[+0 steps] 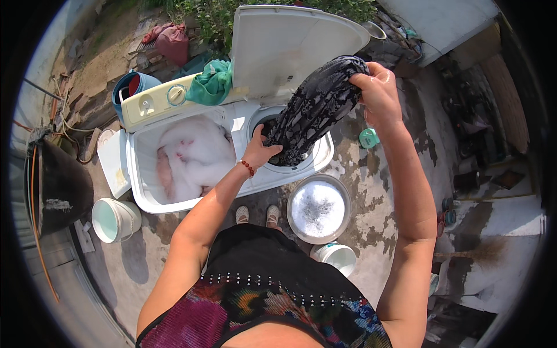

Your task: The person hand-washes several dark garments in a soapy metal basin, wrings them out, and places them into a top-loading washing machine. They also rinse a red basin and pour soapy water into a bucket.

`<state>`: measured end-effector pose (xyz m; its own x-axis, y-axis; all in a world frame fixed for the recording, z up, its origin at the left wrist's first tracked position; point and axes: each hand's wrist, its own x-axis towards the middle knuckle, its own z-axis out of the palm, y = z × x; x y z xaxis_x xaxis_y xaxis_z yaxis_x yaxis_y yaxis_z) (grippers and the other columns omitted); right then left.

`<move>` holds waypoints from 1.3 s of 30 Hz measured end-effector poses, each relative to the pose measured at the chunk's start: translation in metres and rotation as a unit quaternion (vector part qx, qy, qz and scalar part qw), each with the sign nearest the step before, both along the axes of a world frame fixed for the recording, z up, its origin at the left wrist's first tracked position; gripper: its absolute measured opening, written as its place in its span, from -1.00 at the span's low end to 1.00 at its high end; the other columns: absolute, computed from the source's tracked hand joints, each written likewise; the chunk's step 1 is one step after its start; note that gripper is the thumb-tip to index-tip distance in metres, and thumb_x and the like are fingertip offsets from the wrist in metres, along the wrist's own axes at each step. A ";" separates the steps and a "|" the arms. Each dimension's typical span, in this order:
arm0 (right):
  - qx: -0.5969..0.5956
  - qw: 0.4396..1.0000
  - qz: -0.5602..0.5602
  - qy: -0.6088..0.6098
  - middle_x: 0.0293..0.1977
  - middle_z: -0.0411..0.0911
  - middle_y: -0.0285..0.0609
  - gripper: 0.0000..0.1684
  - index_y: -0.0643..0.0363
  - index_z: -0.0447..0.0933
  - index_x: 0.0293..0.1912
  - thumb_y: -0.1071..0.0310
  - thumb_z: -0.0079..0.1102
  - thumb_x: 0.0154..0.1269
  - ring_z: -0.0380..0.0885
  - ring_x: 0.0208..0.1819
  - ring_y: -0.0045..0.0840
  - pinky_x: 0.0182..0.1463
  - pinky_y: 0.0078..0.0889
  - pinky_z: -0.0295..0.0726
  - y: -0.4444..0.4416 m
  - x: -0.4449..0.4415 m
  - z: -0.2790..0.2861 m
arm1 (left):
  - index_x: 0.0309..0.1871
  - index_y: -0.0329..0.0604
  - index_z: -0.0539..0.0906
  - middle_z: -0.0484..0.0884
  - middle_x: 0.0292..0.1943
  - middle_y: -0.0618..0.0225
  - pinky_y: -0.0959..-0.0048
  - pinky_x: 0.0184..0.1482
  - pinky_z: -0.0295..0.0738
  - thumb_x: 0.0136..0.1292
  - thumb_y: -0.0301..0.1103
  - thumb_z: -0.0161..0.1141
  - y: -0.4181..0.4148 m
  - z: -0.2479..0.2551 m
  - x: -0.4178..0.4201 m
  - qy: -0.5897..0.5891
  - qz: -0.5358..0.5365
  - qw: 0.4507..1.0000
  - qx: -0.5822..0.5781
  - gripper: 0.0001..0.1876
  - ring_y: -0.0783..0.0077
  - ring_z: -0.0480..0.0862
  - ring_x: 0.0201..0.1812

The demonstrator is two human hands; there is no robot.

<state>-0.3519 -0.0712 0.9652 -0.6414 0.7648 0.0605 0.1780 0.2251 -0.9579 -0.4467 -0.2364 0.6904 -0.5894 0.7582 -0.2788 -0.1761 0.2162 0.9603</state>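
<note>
My right hand (379, 93) is raised at the upper right and grips one end of a black and grey patterned garment (320, 100). The cloth slants down from it into the round spin tub (256, 119) of a white twin-tub washing machine (261, 178). At the tub's left edge, my left hand (260, 150) has its fingers spread beside the cloth's lower end; whether it pinches the cloth cannot be told. In the wash tub on the left, white foam (196, 152) covers reddish laundry. The spin side's lid (278, 48) stands up behind.
A metal basin of foamy water (319, 209) stands on the ground by my feet, a white bucket (343, 259) just below it. Another bucket (130, 219) is at the left. A green cloth (212, 82) hangs over the control panel (161, 102). A green container (369, 138) lies right of the machine.
</note>
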 end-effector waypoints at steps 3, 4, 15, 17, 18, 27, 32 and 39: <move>-0.074 0.997 0.028 -0.011 -0.47 0.52 -0.20 -0.83 0.33 0.45 -0.28 0.56 0.05 0.05 0.51 -0.52 -0.63 -0.52 -0.60 0.48 -0.001 -0.024 -0.026 | 0.38 -0.26 -0.05 0.32 0.14 -0.11 0.44 -0.05 0.47 -0.15 -0.35 0.43 -0.011 -0.013 -0.015 -0.007 0.022 1.000 -0.012 0.06 0.28 0.58 -0.16; -0.100 0.994 0.039 -0.004 -0.46 0.52 -0.19 -0.84 0.34 0.44 -0.28 0.56 0.04 0.05 0.52 -0.52 -0.62 -0.51 -0.58 0.50 -0.002 -0.029 -0.036 | 0.38 -0.25 -0.04 0.32 0.14 -0.11 0.43 -0.05 0.47 -0.16 -0.36 0.43 -0.013 -0.013 -0.015 -0.019 0.028 0.999 -0.011 0.06 0.28 0.58 -0.15; 0.039 0.949 -0.065 -0.306 -0.29 0.51 0.04 -0.56 0.39 0.35 -0.11 0.44 0.24 0.00 0.54 -0.25 -0.26 -0.16 -0.32 0.49 0.036 0.028 -0.250 | 0.30 -0.22 0.13 0.43 0.02 0.03 0.41 -0.18 0.52 0.00 -0.43 0.31 -0.026 0.000 -0.009 0.049 0.184 0.978 -0.087 -0.21 0.33 0.58 -0.16; 0.184 0.928 -0.082 -0.314 -0.22 0.50 0.15 -0.34 0.41 0.27 0.02 0.41 0.35 -0.08 0.52 -0.16 -0.13 -0.09 -0.23 0.47 0.043 0.056 -0.285 | 0.31 -0.20 0.14 0.44 0.03 -0.01 0.44 -0.16 0.52 0.01 -0.44 0.29 -0.039 -0.003 -0.006 0.114 0.167 0.971 -0.129 -0.22 0.31 0.58 -0.14; 0.173 0.935 -0.051 -0.307 -0.21 0.48 0.14 -0.36 0.38 0.25 0.00 0.42 0.34 -0.07 0.52 -0.16 -0.11 -0.10 -0.18 0.47 0.047 0.060 -0.284 | 0.29 -0.21 0.19 0.46 0.02 0.01 0.41 -0.15 0.53 0.01 -0.44 0.28 -0.042 -0.001 -0.003 0.141 0.164 0.965 -0.151 -0.26 0.29 0.58 -0.13; 0.062 0.974 0.087 -0.197 -0.46 0.57 0.00 -0.60 0.40 0.43 -0.13 0.40 0.25 0.03 0.59 -0.43 -0.35 -0.31 -0.37 0.53 0.040 0.068 -0.279 | 0.00 -0.29 0.47 0.44 -0.01 0.01 0.28 -0.01 0.45 -0.07 -0.41 0.29 0.004 -0.013 0.007 0.384 -0.049 0.911 -0.139 -0.51 0.05 0.51 -0.04; 0.092 0.927 0.206 -0.298 -0.40 0.54 0.08 -0.53 0.41 0.41 -0.09 0.46 0.24 -0.04 0.57 -0.27 -0.13 -0.21 -0.25 0.53 0.029 0.043 -0.299 | -0.01 -0.41 0.45 0.41 -0.05 -0.05 0.25 0.05 0.41 -0.07 -0.37 0.29 0.048 -0.044 -0.004 0.317 -0.183 0.888 -0.278 -0.49 -0.05 0.46 0.01; 0.161 0.865 0.204 -0.429 0.04 0.33 0.20 0.00 0.33 0.03 0.27 0.42 0.33 -0.17 0.48 -0.07 0.03 0.04 -0.24 0.50 0.037 -0.038 -0.394 | 0.05 -0.40 0.40 0.28 0.12 -0.21 0.19 0.19 0.34 -0.01 -0.40 0.23 0.081 -0.128 -0.017 0.333 -0.099 0.848 -0.399 -0.49 -0.18 0.35 0.16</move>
<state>-0.3897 -0.0344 0.5711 -0.7681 0.4969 -0.4038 0.6357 0.6670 -0.3885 -0.4641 -0.1558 0.5623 -0.7003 0.5875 -0.4056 0.4645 0.8064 0.3661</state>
